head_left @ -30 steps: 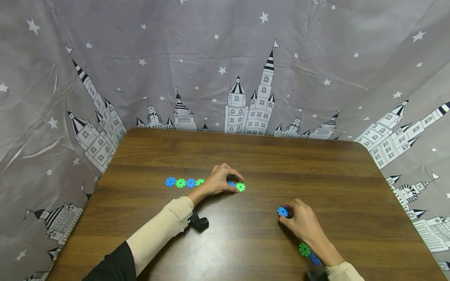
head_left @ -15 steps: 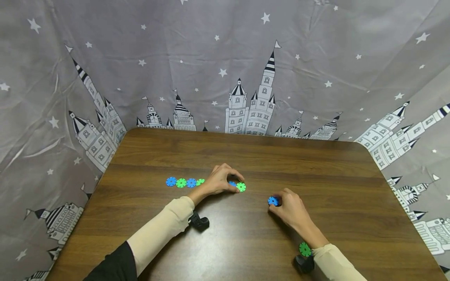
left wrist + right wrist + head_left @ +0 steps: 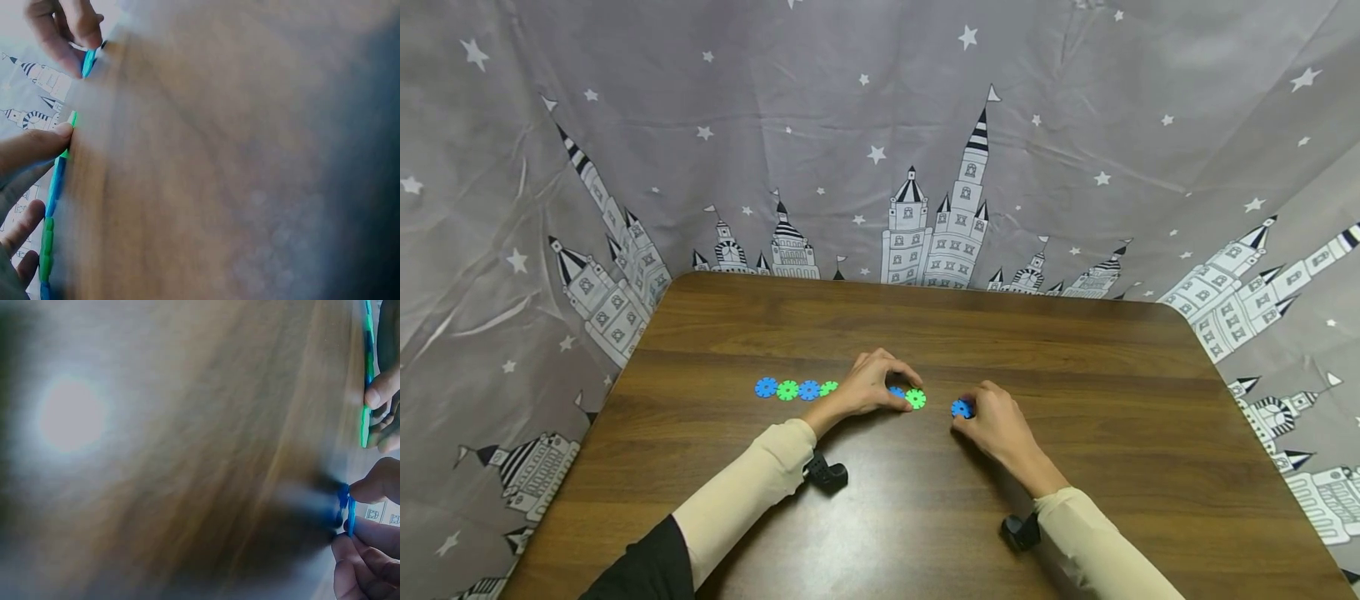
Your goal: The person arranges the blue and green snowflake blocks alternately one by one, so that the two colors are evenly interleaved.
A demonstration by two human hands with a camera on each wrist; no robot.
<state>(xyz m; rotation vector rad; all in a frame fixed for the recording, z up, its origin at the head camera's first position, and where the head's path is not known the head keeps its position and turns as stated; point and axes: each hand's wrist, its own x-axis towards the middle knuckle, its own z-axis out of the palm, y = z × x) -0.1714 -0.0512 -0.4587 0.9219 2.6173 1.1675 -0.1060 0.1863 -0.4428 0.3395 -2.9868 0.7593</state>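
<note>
A row of blue and green notched interlocking discs (image 3: 787,390) lies across the table, its middle part hidden under my left hand (image 3: 863,387). That hand's thumb and fingers grip the green disc (image 3: 915,399) at the row's right end; a blue disc (image 3: 896,392) shows just beside it. To the right, my right hand (image 3: 1000,423) pinches a single blue interlocking disc (image 3: 961,409) by its edge, a short gap away from the green one. In the right wrist view this blue disc (image 3: 350,515) stands between thumb and fingertips, close over the wood.
The brown wooden table (image 3: 1075,358) ends at a grey curtain (image 3: 820,125) printed with castles and stars. Black wrist cameras (image 3: 1021,532) sit under both forearms. The right sleeve (image 3: 1101,542) covers part of the table's near right side.
My right hand has moved left and away from me, bringing the blue disc closer to the row. Its forearm now hides the loose discs at lower right. The left hand stays put.
</note>
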